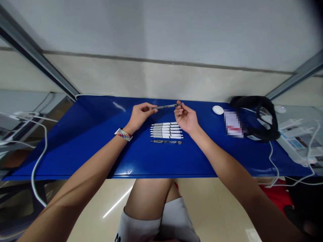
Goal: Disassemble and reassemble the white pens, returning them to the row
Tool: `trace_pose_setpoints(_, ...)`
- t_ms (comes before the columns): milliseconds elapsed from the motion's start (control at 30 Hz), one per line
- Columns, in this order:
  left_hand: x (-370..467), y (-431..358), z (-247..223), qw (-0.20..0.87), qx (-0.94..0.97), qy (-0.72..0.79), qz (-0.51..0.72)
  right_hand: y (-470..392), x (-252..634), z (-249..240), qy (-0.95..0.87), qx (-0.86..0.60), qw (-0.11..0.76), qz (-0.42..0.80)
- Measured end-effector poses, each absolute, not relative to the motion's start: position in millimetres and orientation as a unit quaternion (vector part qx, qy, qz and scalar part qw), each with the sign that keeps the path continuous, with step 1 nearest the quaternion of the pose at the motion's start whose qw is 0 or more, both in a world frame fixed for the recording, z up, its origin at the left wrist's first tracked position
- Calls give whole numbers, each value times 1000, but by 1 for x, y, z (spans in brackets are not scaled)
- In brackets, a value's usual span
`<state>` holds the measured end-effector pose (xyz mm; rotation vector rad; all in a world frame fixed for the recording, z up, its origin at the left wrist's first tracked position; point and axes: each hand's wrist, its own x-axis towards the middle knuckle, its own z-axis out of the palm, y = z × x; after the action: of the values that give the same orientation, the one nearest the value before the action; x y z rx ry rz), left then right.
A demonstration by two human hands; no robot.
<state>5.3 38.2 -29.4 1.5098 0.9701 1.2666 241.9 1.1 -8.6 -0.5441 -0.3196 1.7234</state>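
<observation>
Between my two hands a dark grey pen [166, 106] is held level above the blue table. Its left end is pinched between the thumb and fingers of my left hand [141, 116], which has a patterned band at the wrist. The fingertips of my right hand [186, 117] close on its right end, palm turned up. Just below, several white-and-grey pens [166, 130] lie side by side in a neat stack of rows, tips to the left. Nearest me, a dark pen [167, 142] lies parallel to them, a little apart.
A white oval object [218, 110], a blurred-out patch [233, 123] and a black headset-like strap [274, 116] are on the table's right. White cables [45, 144] hang at the left edge. A wall stands behind the blue table [85, 134], with white equipment [297, 141] at far right.
</observation>
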Motion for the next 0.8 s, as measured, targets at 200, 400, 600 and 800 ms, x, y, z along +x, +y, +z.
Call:
trace_pose_setpoints(200, 4, 42, -34, 456, 611, 396, 512, 2, 241, -13, -147, -221, 610, 747)
trace_pose_setpoints(400, 3, 43, -35, 456, 612, 398, 509, 2, 242, -15, -150, -234, 606, 745)
trace_pose_setpoints(600, 3, 43, -35, 461, 610, 393, 511, -1, 242, -11, -130, -208, 611, 753)
trace_pose_setpoints(800, 4, 39, -32, 453, 617, 400, 505, -1, 241, -12, -144, -223, 611, 746)
